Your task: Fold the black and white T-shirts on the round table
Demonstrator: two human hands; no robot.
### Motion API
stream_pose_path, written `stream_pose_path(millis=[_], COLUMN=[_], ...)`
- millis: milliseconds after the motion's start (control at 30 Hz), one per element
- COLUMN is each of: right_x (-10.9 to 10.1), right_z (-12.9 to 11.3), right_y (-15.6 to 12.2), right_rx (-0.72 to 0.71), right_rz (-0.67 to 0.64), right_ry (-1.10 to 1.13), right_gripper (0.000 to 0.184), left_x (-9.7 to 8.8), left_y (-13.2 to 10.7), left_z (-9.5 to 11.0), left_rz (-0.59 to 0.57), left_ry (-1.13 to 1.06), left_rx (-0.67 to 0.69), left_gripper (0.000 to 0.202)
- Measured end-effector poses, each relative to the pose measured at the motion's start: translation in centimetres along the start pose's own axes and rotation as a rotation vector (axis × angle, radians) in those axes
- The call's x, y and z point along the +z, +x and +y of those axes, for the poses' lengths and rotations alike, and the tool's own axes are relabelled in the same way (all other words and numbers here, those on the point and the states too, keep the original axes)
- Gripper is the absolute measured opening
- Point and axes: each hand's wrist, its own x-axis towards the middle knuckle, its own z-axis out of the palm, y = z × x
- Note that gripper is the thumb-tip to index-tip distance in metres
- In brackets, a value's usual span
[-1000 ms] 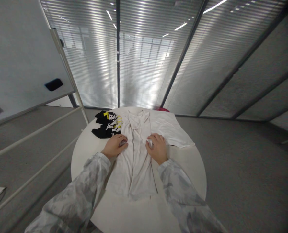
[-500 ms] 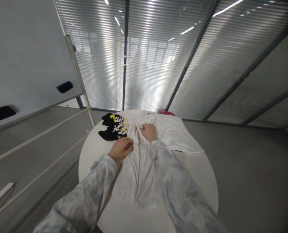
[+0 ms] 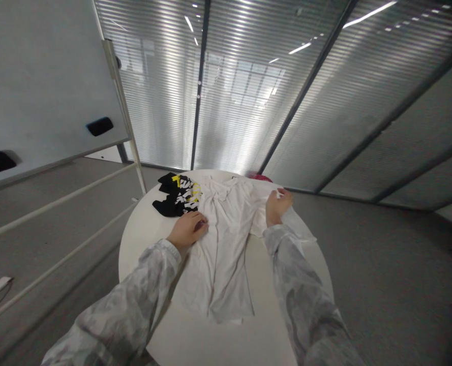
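A wrinkled white shirt [image 3: 221, 254] lies lengthwise on a round white table [image 3: 142, 244]. My left hand [image 3: 189, 229] rests at the shirt's left edge, its fingers curled closed on the fabric. Out to the right, my right hand [image 3: 278, 204] is closed in a pinch on the shirt's upper right part, and the cloth stretches towards it. Under and beyond that hand, another white cloth [image 3: 300, 229] spreads near the table's right edge. Black fabric with white and yellow print [image 3: 178, 195] lies bunched just past my left hand.
Something red [image 3: 263, 178] shows at the table's far edge. A whiteboard on a metal frame [image 3: 132, 152] stands to the left. Ribbed glass partitions [image 3: 233, 122] rise behind the table, and grey floor [image 3: 382, 264] extends to the right.
My right hand has moved right, drawing the shirt's upper right part out over the other white cloth. The shirt lies wider now. My left hand has stayed about where it was.
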Motion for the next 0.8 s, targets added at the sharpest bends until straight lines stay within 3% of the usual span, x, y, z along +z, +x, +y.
stream_pose_path(millis=[167, 300, 433, 567, 800], right_x=[4.2, 7.3, 8.9, 9.7, 9.3], right_z=[-4.8, -8.0, -9.3, -9.4, -8.2], right_y=[-1.7, -2.8, -3.4, -3.4, -0.4], right_rx=[-0.286, -0.334, -0.324, -0.319, -0.197], right_rz=[-0.314, -0.445, -0.455, -0.46, -0.323], right_ry=[-0.008, -0.116, -0.194, -0.18, -0.067], right_gripper=[0.028, 0.032, 0.043, 0.029, 0.031], left_x=[0.1, 0.1, 0.2, 0.2, 0.0], left_y=[0.0, -0.1, -0.1, -0.1, -0.2], left_z=[-0.1, 0.0, -0.1, 0.0, 0.2], left_rz=[-0.01, 0.003, 0.011, 0.002, 0.01], left_ry=[0.005, 0.023, 0.035, 0.056, 0.046], left_rx=[-0.018, 0.013, 0.024, 0.012, 0.022], left_gripper=[0.019, 0.017, 0.016, 0.017, 0.022])
